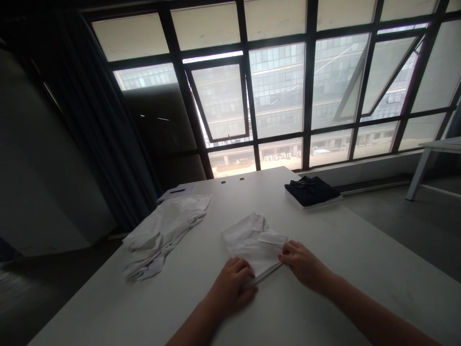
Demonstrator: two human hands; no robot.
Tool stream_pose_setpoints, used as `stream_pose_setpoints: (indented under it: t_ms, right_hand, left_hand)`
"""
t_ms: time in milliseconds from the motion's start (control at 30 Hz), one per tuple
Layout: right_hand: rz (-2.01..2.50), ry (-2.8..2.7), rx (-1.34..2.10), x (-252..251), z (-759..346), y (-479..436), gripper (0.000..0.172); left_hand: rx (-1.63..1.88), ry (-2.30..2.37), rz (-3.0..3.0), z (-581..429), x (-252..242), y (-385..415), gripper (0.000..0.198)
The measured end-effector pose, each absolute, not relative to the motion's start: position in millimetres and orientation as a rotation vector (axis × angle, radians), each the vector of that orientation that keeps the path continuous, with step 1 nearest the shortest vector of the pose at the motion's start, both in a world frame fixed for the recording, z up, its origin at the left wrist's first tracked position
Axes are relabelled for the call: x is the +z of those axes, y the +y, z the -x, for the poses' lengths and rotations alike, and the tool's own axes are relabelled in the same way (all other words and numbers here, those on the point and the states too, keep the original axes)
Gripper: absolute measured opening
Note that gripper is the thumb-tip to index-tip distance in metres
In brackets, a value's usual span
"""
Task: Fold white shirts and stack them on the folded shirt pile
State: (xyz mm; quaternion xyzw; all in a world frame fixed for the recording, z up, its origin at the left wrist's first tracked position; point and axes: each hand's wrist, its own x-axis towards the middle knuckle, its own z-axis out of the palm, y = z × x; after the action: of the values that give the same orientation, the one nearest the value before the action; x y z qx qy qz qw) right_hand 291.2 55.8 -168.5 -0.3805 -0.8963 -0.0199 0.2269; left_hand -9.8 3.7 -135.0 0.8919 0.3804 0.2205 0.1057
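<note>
A white shirt (250, 245) lies folded into a small bundle on the white table (317, 307), with a collar-like flap on top. My left hand (230, 283) curls over the shirt's near folded edge. My right hand (302, 263) grips the shirt's right corner with its fingertips. Part of the cloth is hidden under both hands. To the left of the hands lies a loose, crumpled white garment (162, 235), which neither hand touches.
A folded dark navy garment (311, 191) sits on a white board at the far right of the table. A sheet of paper with a blue pen (176, 192) lies at the far left. The table's left edge runs near the crumpled garment. Another table (428, 163) stands at the right.
</note>
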Motion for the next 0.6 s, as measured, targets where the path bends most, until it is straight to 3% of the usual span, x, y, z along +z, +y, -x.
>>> stream_pose_setpoints:
  t_ms: [267,500,600]
  right_hand:
    - [1.041,-2.430,-0.027,-175,-291,60,0.024]
    - [0.960,-2.291,0.056,-167,-307,63,0.031]
    - [1.002,-2.234,0.031,-165,-312,65,0.028]
  left_hand:
    - [0.675,1.024,-2.609,12,-143,8,0.015]
    - [0.627,1.149,-2.700,9,-140,7,0.005]
    - [0.565,1.284,-2.755,6,-139,7,0.013]
